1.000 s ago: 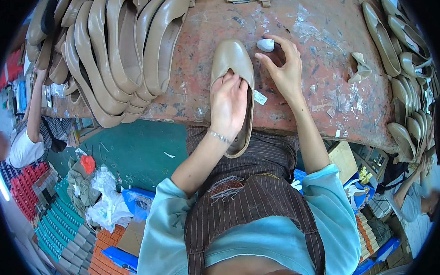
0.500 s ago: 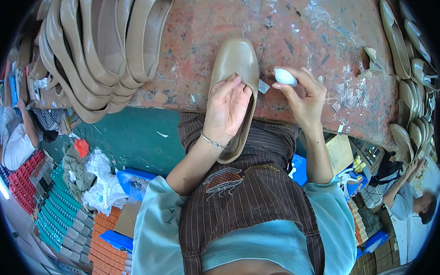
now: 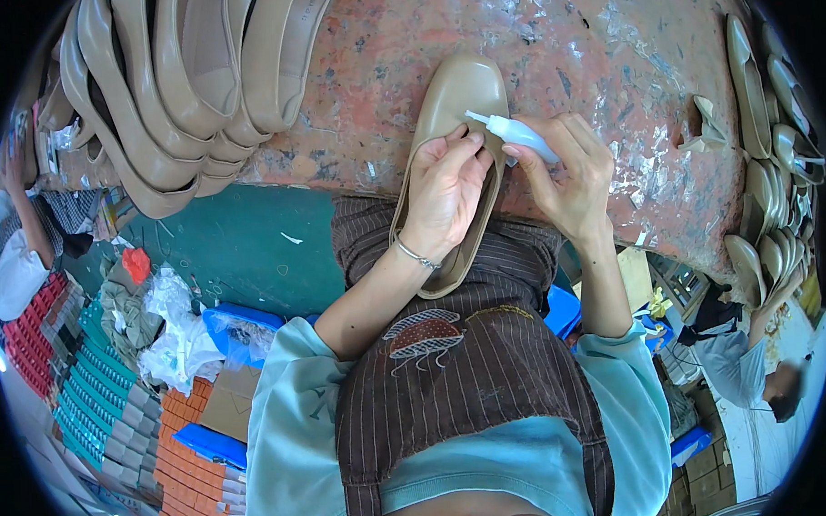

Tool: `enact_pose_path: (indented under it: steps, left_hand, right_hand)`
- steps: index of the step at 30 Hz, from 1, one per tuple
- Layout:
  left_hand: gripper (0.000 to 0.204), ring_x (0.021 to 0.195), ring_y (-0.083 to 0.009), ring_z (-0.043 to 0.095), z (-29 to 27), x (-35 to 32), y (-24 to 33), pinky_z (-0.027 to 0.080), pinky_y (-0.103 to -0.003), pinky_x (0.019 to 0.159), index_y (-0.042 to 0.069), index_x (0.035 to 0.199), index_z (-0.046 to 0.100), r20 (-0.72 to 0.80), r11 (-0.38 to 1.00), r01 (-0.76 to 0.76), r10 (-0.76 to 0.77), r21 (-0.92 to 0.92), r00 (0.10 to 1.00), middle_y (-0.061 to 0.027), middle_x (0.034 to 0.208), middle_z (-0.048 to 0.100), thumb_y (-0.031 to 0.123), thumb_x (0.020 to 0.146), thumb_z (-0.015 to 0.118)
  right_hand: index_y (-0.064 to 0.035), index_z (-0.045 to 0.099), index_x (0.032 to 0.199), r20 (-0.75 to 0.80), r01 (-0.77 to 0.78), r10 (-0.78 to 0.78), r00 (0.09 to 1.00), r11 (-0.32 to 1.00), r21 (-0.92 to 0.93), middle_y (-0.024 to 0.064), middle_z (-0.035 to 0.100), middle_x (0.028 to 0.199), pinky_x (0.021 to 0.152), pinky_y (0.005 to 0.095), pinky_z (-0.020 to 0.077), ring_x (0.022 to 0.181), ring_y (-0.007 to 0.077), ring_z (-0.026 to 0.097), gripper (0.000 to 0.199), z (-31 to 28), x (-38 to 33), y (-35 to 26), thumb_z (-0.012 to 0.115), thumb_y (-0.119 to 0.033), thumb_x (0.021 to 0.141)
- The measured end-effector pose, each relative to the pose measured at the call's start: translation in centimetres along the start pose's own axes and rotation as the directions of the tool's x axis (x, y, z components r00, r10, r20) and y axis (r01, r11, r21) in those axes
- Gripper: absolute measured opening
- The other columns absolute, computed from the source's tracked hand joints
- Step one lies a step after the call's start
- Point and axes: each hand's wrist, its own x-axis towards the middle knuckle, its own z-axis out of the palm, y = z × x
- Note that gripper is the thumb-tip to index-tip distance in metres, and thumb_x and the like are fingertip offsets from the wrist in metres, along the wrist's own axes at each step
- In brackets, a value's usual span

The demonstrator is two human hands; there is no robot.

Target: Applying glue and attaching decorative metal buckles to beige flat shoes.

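Observation:
A beige flat shoe [image 3: 466,88] lies with its toe pointing away on the worn table and its heel over my lap. My left hand [image 3: 447,189] is closed at the shoe's opening, fingertips pinching near the top edge of the vamp; what sits in the pinch is hidden. Between the thumb and fingers of my right hand [image 3: 569,171] is a small white squeeze bottle [image 3: 527,138] with a thin nozzle. That nozzle points left, just above the vamp near my left fingertips; whether it touches cannot be told.
Stacked beige shoes [image 3: 184,93] stand at the table's left, and more shoes [image 3: 764,191] line its right side. A torn beige scrap [image 3: 704,125] lies on the stained red table [image 3: 597,60]. Other people sit at far left and right. Clear plastic bags [image 3: 174,330] lie on the left.
The squeeze bottle has turned so its nozzle points left over the shoe. My left fingers have drawn together at the vamp. The shoe has shifted slightly right and away.

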Motion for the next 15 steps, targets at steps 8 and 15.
enact_pose_path:
  steps: [8, 15]
  left_hand:
    - [0.014, 0.104, -0.0164, 0.055, -0.14, 0.26, -0.20, 0.043, -0.033, 0.098, -0.006, 0.101, 0.056, 0.008, 1.000, -0.009, 0.009, 0.011, 1.000, -0.0092, 0.106, 0.058, -0.003, 0.089, 0.049]
    - [0.013, 0.104, -0.0190, 0.056, 0.15, 0.21, -0.19, 0.043, -0.033, 0.099, -0.007, 0.102, 0.050, -0.036, 1.000, -0.006, 0.007, 0.026, 0.999, -0.0150, 0.108, 0.056, -0.002, 0.090, 0.051]
  right_hand:
    - [-0.0066, 0.066, 0.084, 0.017, 0.034, -0.033, 0.999, 0.996, -0.085, 0.0058, 0.055, 0.065, 0.049, 0.0330, 0.0421, 0.058, 0.0220, 0.052, 0.019, 0.13, 0.40, -0.11, 0.075, -0.017, 0.070]
    - [-0.0061, 0.066, 0.083, 0.007, 0.049, -0.048, 0.999, 0.994, -0.099, 0.0061, 0.056, 0.066, 0.050, 0.0331, 0.0429, 0.057, 0.0223, 0.053, 0.018, 0.21, 0.79, -0.37, 0.074, -0.017, 0.072]
